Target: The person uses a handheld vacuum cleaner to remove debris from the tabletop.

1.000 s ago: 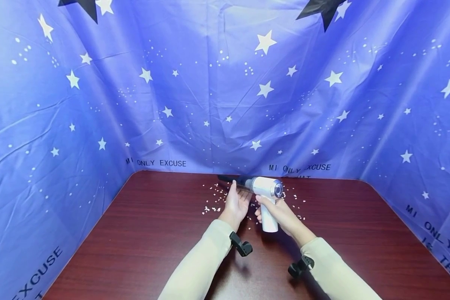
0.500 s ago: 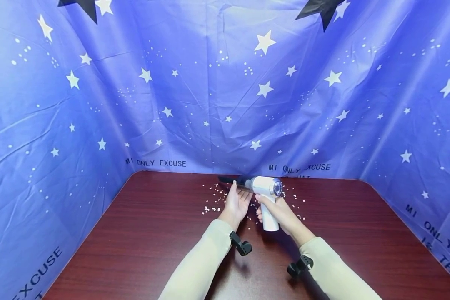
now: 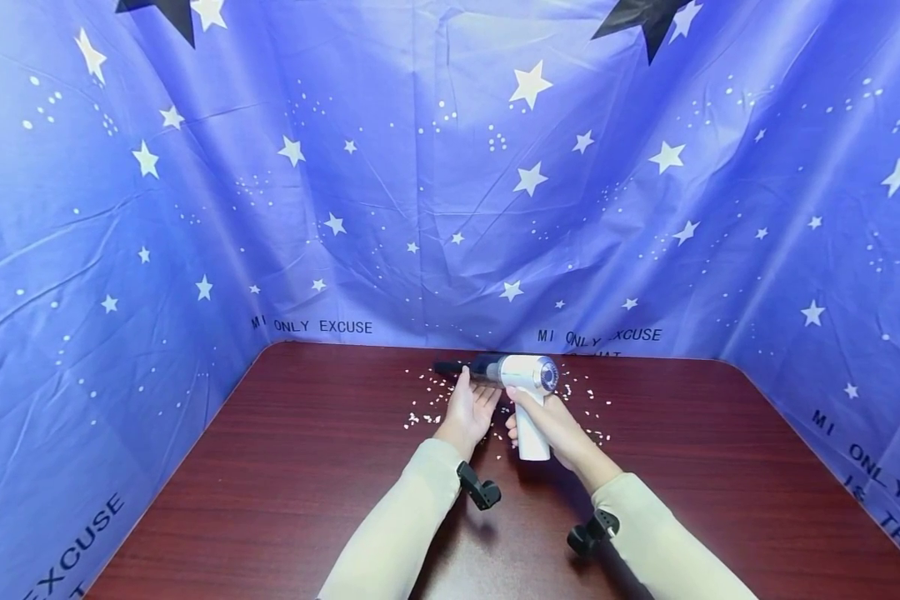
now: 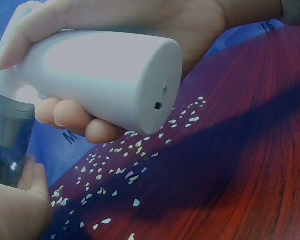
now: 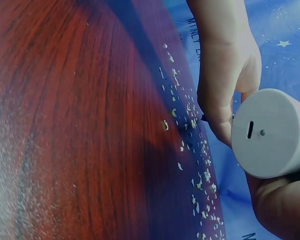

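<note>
A white pistol-shaped handheld vacuum (image 3: 521,372), with a clear dark dust cup (image 3: 483,367) and a black nozzle (image 3: 447,367), is held above the table, pointing left. My right hand (image 3: 562,429) grips its handle, fingers wrapped around. My left hand (image 3: 465,415) holds the dust cup from below, thumb on the near side. The left wrist view shows the white handle (image 4: 95,70) close up; the right wrist view shows its round base (image 5: 267,135). Small white scraps (image 4: 136,202) lie scattered under and around the vacuum. The nozzle tip's exact height over the table cannot be told.
The dark red wooden table (image 3: 285,467) ends at a blue star-printed curtain (image 3: 390,208) at the back and sides. A black wrist mount (image 3: 480,487) sits at the left cuff, another mount (image 3: 594,533) at the right.
The vacuum and both hands have shifted slightly to the left and the nozzle sits a little lower in view. Both holds look the same, and the scraps look unmoved.
</note>
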A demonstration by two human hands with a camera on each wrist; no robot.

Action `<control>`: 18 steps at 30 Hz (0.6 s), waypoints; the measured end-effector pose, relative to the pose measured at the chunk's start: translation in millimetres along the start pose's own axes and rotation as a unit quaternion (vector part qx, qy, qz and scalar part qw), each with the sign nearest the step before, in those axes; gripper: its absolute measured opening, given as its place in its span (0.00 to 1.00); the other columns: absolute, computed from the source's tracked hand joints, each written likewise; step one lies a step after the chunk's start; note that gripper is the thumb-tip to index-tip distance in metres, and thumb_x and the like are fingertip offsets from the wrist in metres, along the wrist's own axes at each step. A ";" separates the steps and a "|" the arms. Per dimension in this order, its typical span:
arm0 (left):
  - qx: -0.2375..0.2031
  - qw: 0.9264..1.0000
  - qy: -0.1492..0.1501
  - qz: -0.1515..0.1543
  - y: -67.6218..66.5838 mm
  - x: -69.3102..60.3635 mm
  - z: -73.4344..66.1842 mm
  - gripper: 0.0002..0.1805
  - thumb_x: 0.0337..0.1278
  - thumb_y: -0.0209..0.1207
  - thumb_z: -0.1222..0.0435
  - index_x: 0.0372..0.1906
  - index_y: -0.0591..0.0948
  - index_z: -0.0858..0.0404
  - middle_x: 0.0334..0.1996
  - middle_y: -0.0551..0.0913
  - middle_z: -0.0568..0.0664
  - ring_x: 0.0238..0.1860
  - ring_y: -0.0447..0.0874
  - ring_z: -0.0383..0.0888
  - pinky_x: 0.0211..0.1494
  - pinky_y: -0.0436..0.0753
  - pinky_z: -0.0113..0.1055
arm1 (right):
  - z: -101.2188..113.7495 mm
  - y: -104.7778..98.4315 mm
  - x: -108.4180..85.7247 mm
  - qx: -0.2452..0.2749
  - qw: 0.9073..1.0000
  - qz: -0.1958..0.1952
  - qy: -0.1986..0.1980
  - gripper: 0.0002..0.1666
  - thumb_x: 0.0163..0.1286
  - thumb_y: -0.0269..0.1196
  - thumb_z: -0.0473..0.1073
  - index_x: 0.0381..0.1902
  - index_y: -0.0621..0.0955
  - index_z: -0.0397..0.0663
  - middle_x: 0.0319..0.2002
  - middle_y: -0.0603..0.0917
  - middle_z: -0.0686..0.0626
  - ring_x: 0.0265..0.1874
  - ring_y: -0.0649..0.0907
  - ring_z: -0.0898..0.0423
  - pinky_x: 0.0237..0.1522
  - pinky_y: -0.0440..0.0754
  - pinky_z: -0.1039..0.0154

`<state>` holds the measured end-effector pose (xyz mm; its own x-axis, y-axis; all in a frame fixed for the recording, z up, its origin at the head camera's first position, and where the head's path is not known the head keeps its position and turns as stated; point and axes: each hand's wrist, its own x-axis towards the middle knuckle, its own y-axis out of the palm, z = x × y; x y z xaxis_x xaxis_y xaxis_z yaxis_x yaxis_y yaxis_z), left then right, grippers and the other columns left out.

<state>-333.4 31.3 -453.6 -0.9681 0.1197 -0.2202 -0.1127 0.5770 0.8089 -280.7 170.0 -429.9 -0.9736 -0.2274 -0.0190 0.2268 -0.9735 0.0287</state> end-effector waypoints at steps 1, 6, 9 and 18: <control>0.001 1.000 0.001 0.000 -0.6 -0.1 -0.3 0.36 0.81 0.37 0.52 0.73 0.52 0.79 0.72 0.57 0.72 0.75 0.56 0.59 0.75 0.64 0.42 | -0.2 0.1 0.3 -0.001 1.000 0.002 0.002 0.20 0.78 0.56 0.52 0.40 0.74 0.38 0.25 0.83 0.37 0.22 0.84 0.52 0.29 0.88 0.51; 0.008 1.000 0.004 -0.001 -0.9 -2.1 -1.8 0.36 0.81 0.37 0.52 0.73 0.51 0.79 0.72 0.55 0.72 0.75 0.55 0.59 0.75 0.64 0.42 | -1.1 0.1 1.6 -0.003 1.000 0.002 0.011 0.22 0.78 0.56 0.54 0.42 0.74 0.37 0.25 0.84 0.38 0.22 0.85 0.51 0.29 0.88 0.51; 0.018 1.000 0.009 -0.004 -2.2 -0.9 -0.9 0.36 0.81 0.37 0.52 0.73 0.51 0.80 0.72 0.56 0.73 0.75 0.56 0.60 0.74 0.64 0.42 | -1.1 0.3 1.8 -0.002 1.000 0.003 0.012 0.22 0.78 0.56 0.54 0.44 0.73 0.36 0.25 0.84 0.37 0.22 0.85 0.52 0.29 0.89 0.51; 0.013 0.999 0.035 -0.038 -10.9 4.6 1.2 0.35 0.79 0.42 0.49 0.70 0.60 0.77 0.67 0.64 0.70 0.71 0.63 0.58 0.72 0.69 0.41 | -3.9 6.2 3.9 0.011 1.000 0.018 0.019 0.22 0.77 0.57 0.53 0.49 0.72 0.37 0.27 0.84 0.38 0.23 0.85 0.53 0.31 0.89 0.53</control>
<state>-336.3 26.6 -464.1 -0.9705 0.0183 -0.2404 -0.1811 0.6029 0.7770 -283.0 163.0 -433.7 -0.9630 -0.2640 -0.0545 0.2613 -0.9639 0.0516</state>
